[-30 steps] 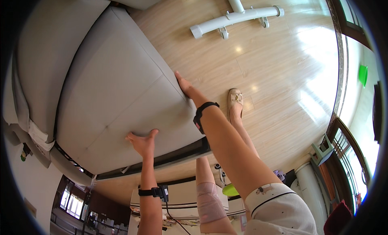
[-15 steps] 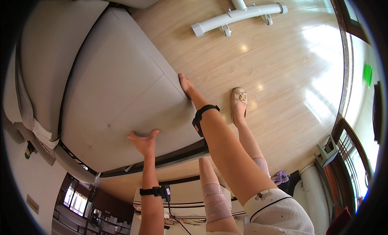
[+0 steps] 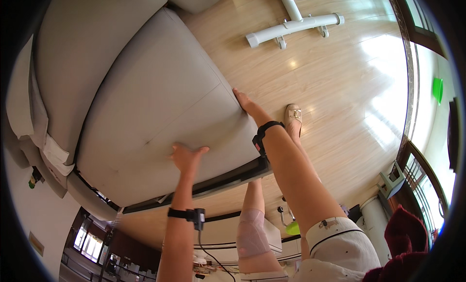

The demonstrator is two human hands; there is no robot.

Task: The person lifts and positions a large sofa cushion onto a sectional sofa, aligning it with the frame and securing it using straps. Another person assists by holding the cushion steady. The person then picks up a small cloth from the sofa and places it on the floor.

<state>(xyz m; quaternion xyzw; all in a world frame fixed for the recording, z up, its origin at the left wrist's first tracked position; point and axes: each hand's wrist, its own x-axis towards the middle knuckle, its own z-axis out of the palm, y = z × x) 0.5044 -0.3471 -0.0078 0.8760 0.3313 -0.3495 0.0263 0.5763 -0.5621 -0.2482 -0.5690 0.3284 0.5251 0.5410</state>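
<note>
A large grey sofa seat cushion [image 3: 145,102] fills the left and middle of the view. My left hand [image 3: 188,157] presses on its top near the near edge, thumb spread to the right; the other fingers are partly hidden. At the cushion's right side, my right hand [image 3: 245,101] lies against the edge with its fingers stretched along it. Both wrists carry black straps with small devices, and a cable hangs from the left device [image 3: 196,217]. Along the cushion's near side runs a dark strip [image 3: 225,177].
Grey backrests [image 3: 92,44] stand at the left, with pale cloth [image 3: 54,151] beside them. A white wheeled stand base [image 3: 296,27] rests on the wood floor [image 3: 335,92] at the far right. My foot in a beige shoe [image 3: 293,114] is right of the cushion. Dark red fabric [image 3: 405,233] shows at lower right.
The cushion and both hands appear farther right in the picture, as the view has shifted. Both hands remain in contact with the cushion. More dark red fabric shows at the lower right.
</note>
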